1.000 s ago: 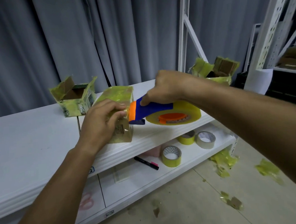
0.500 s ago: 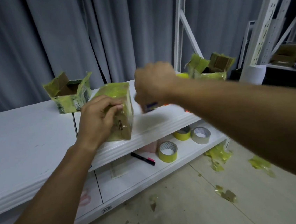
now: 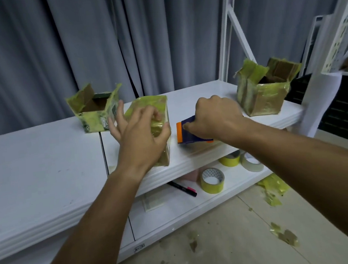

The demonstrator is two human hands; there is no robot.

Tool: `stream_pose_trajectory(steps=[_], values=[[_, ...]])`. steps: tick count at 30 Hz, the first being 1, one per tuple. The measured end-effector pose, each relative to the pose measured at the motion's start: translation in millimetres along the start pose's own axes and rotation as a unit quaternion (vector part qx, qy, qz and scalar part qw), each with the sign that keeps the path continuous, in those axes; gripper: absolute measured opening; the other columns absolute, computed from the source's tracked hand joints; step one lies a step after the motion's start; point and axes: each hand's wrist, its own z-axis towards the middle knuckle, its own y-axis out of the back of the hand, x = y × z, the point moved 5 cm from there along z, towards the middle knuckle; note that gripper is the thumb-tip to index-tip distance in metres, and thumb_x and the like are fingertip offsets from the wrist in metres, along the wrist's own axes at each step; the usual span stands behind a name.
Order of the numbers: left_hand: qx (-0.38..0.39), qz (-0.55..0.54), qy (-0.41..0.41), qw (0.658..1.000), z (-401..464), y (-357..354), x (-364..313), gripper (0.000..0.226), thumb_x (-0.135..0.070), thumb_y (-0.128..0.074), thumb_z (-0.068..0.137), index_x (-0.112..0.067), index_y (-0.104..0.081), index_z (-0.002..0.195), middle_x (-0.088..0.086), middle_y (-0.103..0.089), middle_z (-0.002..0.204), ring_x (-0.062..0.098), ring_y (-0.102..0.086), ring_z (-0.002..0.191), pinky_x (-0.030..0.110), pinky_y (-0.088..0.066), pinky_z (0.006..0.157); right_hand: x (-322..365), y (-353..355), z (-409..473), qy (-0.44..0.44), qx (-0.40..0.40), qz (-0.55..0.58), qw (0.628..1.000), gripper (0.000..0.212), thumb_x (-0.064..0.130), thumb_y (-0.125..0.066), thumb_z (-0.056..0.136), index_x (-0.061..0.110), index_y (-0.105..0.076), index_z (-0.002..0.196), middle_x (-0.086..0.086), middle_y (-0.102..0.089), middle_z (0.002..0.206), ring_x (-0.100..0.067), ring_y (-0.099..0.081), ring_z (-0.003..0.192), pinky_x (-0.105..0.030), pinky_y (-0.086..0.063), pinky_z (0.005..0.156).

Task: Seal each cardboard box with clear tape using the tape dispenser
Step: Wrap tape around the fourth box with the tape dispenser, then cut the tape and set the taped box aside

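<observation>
The tape dispenser [image 3: 190, 131], gripped in the curled right hand [image 3: 215, 117], sits just right of the middle box [image 3: 156, 112], on which the left hand [image 3: 140, 133] rests, fingers loosely spread

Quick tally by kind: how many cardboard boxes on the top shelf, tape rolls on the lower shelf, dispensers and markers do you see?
Cardboard boxes: 3 (open left box, taped middle box, open right box)
Tape rolls: 3 (yellow roll, second yellow roll, clear roll)
Tape dispenser: 1
Marker: 1
Total: 8
</observation>
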Motion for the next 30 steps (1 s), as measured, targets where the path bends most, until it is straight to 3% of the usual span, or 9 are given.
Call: stream_pose_trajectory(steps=[3, 5, 8, 13, 18, 24, 30], values=[[0.038, 0.014, 0.038, 0.998, 5, -3, 3, 0.016, -0.039, -0.062, 0.09, -0.029, -0.05, 0.093, -0.016, -0.063, 0.113, 0.034, -0.016, 0.151, 0.059, 0.0, 0.119, -5, 2, 0, -0.006, -0.005, 0.006, 1.0, 0.039, 0.055, -0.057, 0.09, 0.019, -0.045, 0.095, -0.003, -0.046, 0.088, -0.027, -0.049, 0.08, -0.036, -0.037, 0.066], [0.065, 0.02, 0.049, 0.996, 9, -2, 5, 0.019, -0.044, -0.062, 0.089, -0.031, -0.051, 0.097, -0.013, -0.065, 0.113, 0.035, -0.03, 0.145, 0.064, -0.017, 0.115, -10, 3, -1, -0.011, -0.011, 0.013, 1.0, 0.037, 0.053, -0.058, 0.089, 0.018, -0.047, 0.094, -0.003, -0.049, 0.087, -0.027, -0.051, 0.079, -0.035, -0.038, 0.065], [0.093, 0.035, 0.058, 0.993, 13, 1, 8, 0.038, -0.051, -0.06, 0.087, -0.038, -0.057, 0.122, -0.013, -0.062, 0.129, 0.033, -0.037, 0.14, 0.061, -0.034, 0.106, -21, 17, -2, -0.022, -0.048, 0.02, 0.998, 0.037, 0.052, -0.061, 0.085, 0.016, -0.05, 0.088, -0.004, -0.052, 0.083, -0.028, -0.054, 0.077, -0.034, -0.038, 0.062], [0.13, 0.071, 0.042, 0.988, 13, -7, 11, 0.065, -0.059, -0.053, 0.075, -0.038, -0.059, 0.136, -0.016, -0.053, 0.145, 0.031, -0.035, 0.144, 0.059, -0.026, 0.116, -21, 59, -11, -0.003, -0.097, 0.009, 0.995, 0.046, 0.057, -0.059, 0.086, 0.02, -0.037, 0.07, -0.001, -0.046, 0.069, -0.026, -0.056, 0.068, -0.032, -0.037, 0.056], [0.077, 0.064, 0.073, 0.992, 8, 16, -1, 0.05, -0.045, -0.065, 0.086, -0.038, -0.061, 0.136, -0.016, -0.053, 0.147, 0.032, -0.031, 0.143, 0.056, -0.034, 0.112, 2, 78, -24, 0.029, -0.116, 0.01, 0.993, 0.044, 0.056, -0.059, 0.087, 0.019, -0.041, 0.074, 0.0, -0.044, 0.068, -0.024, -0.05, 0.064, -0.028, -0.026, 0.047], [0.027, 0.092, 0.059, 0.994, 13, 96, 16, 0.051, -0.053, -0.061, 0.08, -0.04, -0.066, 0.129, -0.017, -0.06, 0.139, 0.025, -0.046, 0.135, 0.057, -0.044, 0.103, 67, 87, -27, 0.084, -0.127, 0.057, 0.987, 0.046, 0.058, -0.059, 0.086, 0.017, -0.042, 0.076, -0.001, -0.049, 0.074, -0.027, -0.055, 0.071, -0.035, -0.04, 0.059], [-0.017, 0.15, 0.098, 0.984, -3, 191, 72, 0.051, -0.058, -0.062, 0.08, -0.041, -0.066, 0.127, -0.017, -0.063, 0.134, 0.025, -0.049, 0.133, 0.055, -0.047, 0.1, 180, 94, -34, 0.168, -0.118, 0.111, 0.972, 0.042, 0.057, -0.058, 0.088, 0.018, -0.045, 0.087, -0.005, -0.047, 0.084, -0.028, -0.049, 0.077, -0.035, -0.038, 0.064]])
